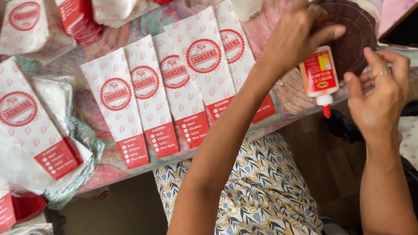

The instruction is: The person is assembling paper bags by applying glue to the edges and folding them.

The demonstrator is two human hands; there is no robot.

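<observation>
The right hand (pixel 378 93), at four o'clock, hovers half-open, empty, just beside the glue bottle's (pixel 319 77) red tip. The left hand (pixel 296 37) pinches that upside-down bottle. Paper sleeves (pixel 176 95) lie fanned at eleven o'clock.

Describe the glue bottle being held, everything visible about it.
The glue bottle is small, white and plastic-looking, with a red and yellow label on its front. It is held upside down, its red nozzle tip pointing at the floor, just past the table edge. The left hand grips its base from above, fingers wrapped round the upper end. The right hand is raised beside it, fingertips close to the nozzle end; whether they touch it is unclear. No glue is seen coming out.
</observation>
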